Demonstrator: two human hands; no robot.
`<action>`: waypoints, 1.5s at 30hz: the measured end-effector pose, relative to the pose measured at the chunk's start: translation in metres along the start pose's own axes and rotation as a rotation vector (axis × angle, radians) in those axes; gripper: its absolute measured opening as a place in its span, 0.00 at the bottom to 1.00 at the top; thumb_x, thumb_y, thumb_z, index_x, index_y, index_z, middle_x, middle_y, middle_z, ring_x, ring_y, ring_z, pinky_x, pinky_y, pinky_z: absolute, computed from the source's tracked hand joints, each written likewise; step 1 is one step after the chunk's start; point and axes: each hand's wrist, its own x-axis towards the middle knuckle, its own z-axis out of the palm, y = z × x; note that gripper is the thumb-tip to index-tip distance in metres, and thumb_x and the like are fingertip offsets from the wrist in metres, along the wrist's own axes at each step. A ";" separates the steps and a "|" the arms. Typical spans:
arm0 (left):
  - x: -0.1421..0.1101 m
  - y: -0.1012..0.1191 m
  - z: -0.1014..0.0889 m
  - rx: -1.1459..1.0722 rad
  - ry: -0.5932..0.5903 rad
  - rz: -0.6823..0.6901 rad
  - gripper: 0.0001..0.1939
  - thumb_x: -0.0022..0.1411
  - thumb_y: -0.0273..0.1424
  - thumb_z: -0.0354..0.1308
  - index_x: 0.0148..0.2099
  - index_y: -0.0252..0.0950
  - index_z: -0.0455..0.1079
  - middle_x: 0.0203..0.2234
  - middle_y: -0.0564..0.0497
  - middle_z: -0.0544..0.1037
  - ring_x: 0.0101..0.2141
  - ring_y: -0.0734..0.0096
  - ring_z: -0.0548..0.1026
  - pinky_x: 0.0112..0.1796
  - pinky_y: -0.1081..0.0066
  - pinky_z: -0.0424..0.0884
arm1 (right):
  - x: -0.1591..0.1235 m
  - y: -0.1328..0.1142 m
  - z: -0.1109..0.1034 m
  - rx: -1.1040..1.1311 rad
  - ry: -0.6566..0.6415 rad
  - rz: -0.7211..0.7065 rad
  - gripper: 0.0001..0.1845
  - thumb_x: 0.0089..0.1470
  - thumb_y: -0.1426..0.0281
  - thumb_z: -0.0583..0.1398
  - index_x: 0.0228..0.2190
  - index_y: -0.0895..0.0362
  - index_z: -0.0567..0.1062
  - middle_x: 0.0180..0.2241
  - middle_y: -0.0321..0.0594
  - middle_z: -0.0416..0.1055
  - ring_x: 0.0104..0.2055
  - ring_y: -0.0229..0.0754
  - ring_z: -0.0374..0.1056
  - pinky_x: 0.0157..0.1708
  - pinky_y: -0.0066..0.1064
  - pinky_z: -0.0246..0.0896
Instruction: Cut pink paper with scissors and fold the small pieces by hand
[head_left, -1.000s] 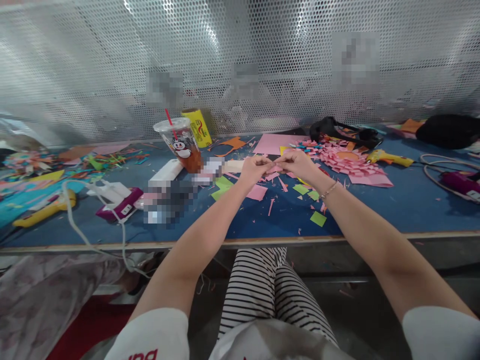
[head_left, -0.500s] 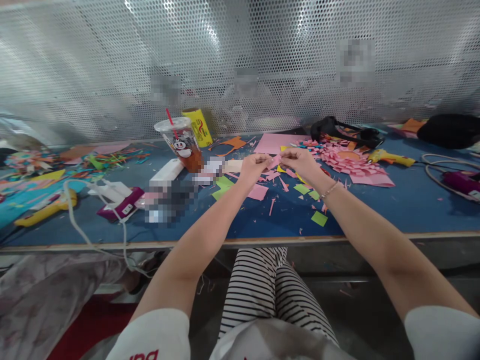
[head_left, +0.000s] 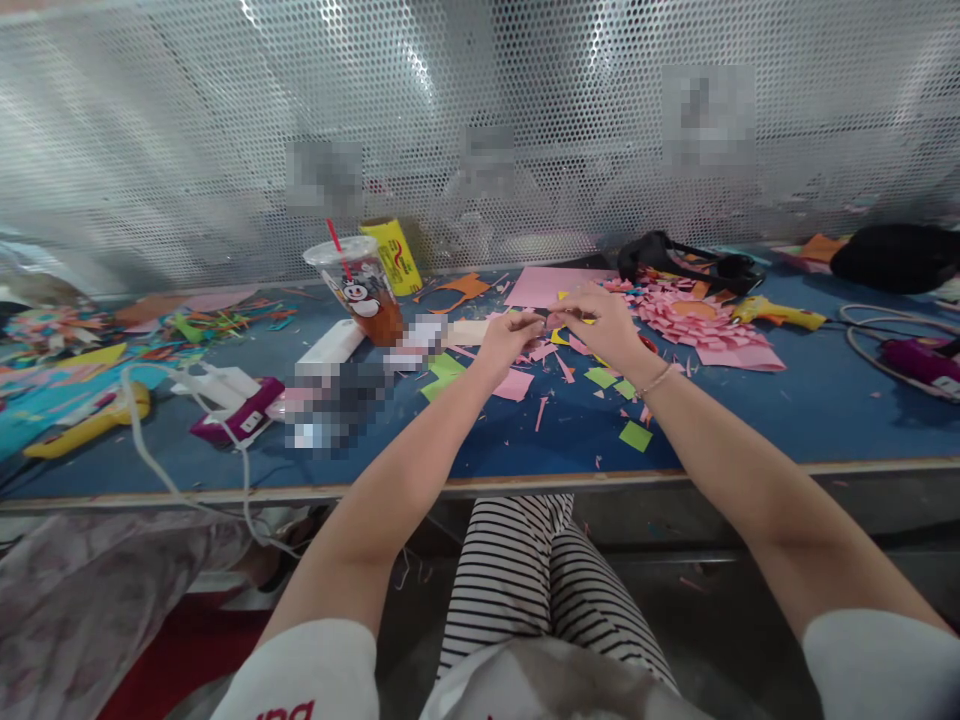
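My left hand (head_left: 511, 335) and my right hand (head_left: 600, 320) meet above the blue table, fingertips almost touching. Both are closed in a pinch on a small pink paper piece, which the fingers nearly hide. Under and around them lie pink paper scraps (head_left: 514, 385), yellow bits and green paper squares (head_left: 636, 435). Just beyond my fingers is a larger pink sheet (head_left: 551, 287). Right of my right hand rests a round pink paper flower (head_left: 679, 315) with many folded petals.
A drink cup (head_left: 364, 295) with a red straw stands left of my hands, before a yellow roll (head_left: 394, 258). Yellow glue guns (head_left: 780, 314) lie at both sides. A purple power socket (head_left: 238, 412) trails white cables. Behind rises a perforated metal panel (head_left: 525, 90).
The pink piece showed between my fingertips before; now it is mostly covered. The fingers of my right hand have curled and shifted slightly, and the view has moved a little.
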 end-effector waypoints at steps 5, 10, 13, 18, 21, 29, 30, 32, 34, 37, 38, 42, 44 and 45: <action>-0.002 0.006 0.000 -0.307 -0.074 -0.222 0.05 0.51 0.27 0.59 0.33 0.31 0.69 0.24 0.47 0.76 0.29 0.72 0.76 0.37 0.71 0.71 | -0.003 0.001 0.000 -0.088 -0.114 -0.263 0.12 0.56 0.69 0.53 0.38 0.52 0.76 0.36 0.39 0.75 0.40 0.40 0.69 0.44 0.34 0.62; 0.001 0.004 -0.003 -0.309 0.098 -0.068 0.11 0.45 0.19 0.61 0.33 0.32 0.66 0.22 0.53 0.74 0.25 0.78 0.74 0.42 0.66 0.71 | -0.001 0.004 -0.004 -0.196 -0.225 -0.226 0.14 0.54 0.68 0.55 0.43 0.55 0.72 0.40 0.42 0.73 0.44 0.42 0.67 0.46 0.36 0.60; 0.003 0.001 -0.006 -0.254 0.181 -0.003 0.10 0.44 0.22 0.63 0.31 0.32 0.67 0.22 0.53 0.73 0.25 0.77 0.73 0.40 0.65 0.71 | -0.002 0.015 -0.015 -0.487 -0.215 -0.004 0.16 0.52 0.68 0.55 0.41 0.63 0.72 0.43 0.53 0.69 0.48 0.48 0.64 0.48 0.38 0.58; 0.003 0.000 -0.009 -0.278 0.182 -0.008 0.09 0.42 0.24 0.62 0.29 0.33 0.66 0.21 0.55 0.73 0.25 0.77 0.73 0.38 0.68 0.71 | -0.008 0.039 -0.031 -0.807 -0.726 0.544 0.18 0.45 0.66 0.58 0.35 0.66 0.74 0.35 0.59 0.72 0.38 0.55 0.69 0.34 0.39 0.62; 0.002 0.001 -0.009 -0.287 0.166 -0.033 0.08 0.43 0.24 0.62 0.28 0.34 0.66 0.22 0.55 0.73 0.26 0.78 0.72 0.35 0.71 0.71 | -0.008 0.046 -0.032 -0.780 -0.804 0.626 0.16 0.43 0.68 0.58 0.34 0.63 0.75 0.35 0.56 0.74 0.34 0.51 0.71 0.29 0.34 0.62; 0.003 0.002 -0.007 -0.296 0.078 -0.010 0.06 0.44 0.22 0.60 0.27 0.34 0.66 0.21 0.54 0.74 0.25 0.80 0.73 0.33 0.75 0.70 | -0.006 0.047 -0.031 -0.821 -0.850 0.611 0.14 0.43 0.69 0.58 0.33 0.64 0.76 0.37 0.60 0.73 0.38 0.55 0.71 0.31 0.37 0.63; 0.003 0.003 -0.007 -0.321 0.062 -0.005 0.05 0.44 0.21 0.59 0.27 0.34 0.67 0.23 0.52 0.75 0.28 0.77 0.75 0.36 0.73 0.71 | -0.006 0.047 -0.032 -0.827 -0.836 0.600 0.15 0.45 0.68 0.57 0.34 0.64 0.75 0.38 0.60 0.73 0.39 0.56 0.71 0.33 0.38 0.63; 0.003 0.004 -0.008 -0.354 0.049 0.008 0.02 0.47 0.22 0.57 0.26 0.33 0.68 0.27 0.47 0.77 0.33 0.70 0.76 0.40 0.68 0.72 | -0.006 0.045 -0.034 -0.841 -0.770 0.606 0.18 0.48 0.65 0.55 0.36 0.65 0.74 0.39 0.61 0.72 0.41 0.57 0.70 0.35 0.39 0.63; 0.004 0.004 -0.009 -0.364 0.065 0.039 0.01 0.48 0.24 0.57 0.26 0.31 0.69 0.29 0.45 0.77 0.35 0.68 0.76 0.42 0.67 0.72 | -0.006 0.044 -0.036 -0.844 -0.659 0.624 0.21 0.47 0.63 0.55 0.39 0.66 0.72 0.41 0.62 0.71 0.43 0.57 0.69 0.37 0.39 0.62; 0.007 0.003 -0.010 -0.335 0.150 0.127 0.08 0.43 0.23 0.62 0.31 0.33 0.70 0.30 0.49 0.77 0.35 0.73 0.76 0.43 0.69 0.71 | -0.004 0.041 -0.036 -0.783 -0.473 0.658 0.25 0.46 0.63 0.57 0.42 0.67 0.67 0.42 0.62 0.70 0.43 0.57 0.69 0.36 0.38 0.62; 0.008 0.003 -0.010 -0.318 0.192 0.159 0.12 0.42 0.22 0.63 0.33 0.34 0.70 0.31 0.51 0.76 0.34 0.75 0.75 0.43 0.70 0.71 | -0.002 0.040 -0.035 -0.743 -0.422 0.663 0.25 0.45 0.63 0.57 0.43 0.66 0.66 0.41 0.62 0.70 0.42 0.56 0.69 0.36 0.37 0.62; 0.011 0.002 -0.012 -0.317 0.263 0.203 0.16 0.40 0.22 0.64 0.36 0.35 0.70 0.31 0.52 0.76 0.32 0.77 0.74 0.42 0.70 0.70 | 0.003 0.031 -0.025 -0.498 -0.317 0.609 0.23 0.46 0.61 0.58 0.41 0.63 0.64 0.37 0.55 0.71 0.37 0.51 0.68 0.33 0.35 0.61; 0.011 0.003 -0.012 -0.355 0.230 0.207 0.12 0.41 0.23 0.64 0.32 0.33 0.70 0.27 0.53 0.75 0.30 0.78 0.74 0.42 0.71 0.70 | 0.004 0.024 -0.019 -0.353 -0.300 0.552 0.22 0.45 0.60 0.59 0.39 0.60 0.64 0.34 0.49 0.71 0.34 0.47 0.67 0.33 0.35 0.61; 0.010 0.004 -0.013 -0.373 0.218 0.213 0.10 0.41 0.24 0.64 0.30 0.33 0.69 0.24 0.54 0.74 0.29 0.79 0.73 0.42 0.71 0.70 | 0.003 0.020 -0.017 -0.272 -0.299 0.519 0.21 0.45 0.59 0.59 0.38 0.59 0.64 0.33 0.46 0.71 0.33 0.45 0.66 0.34 0.35 0.61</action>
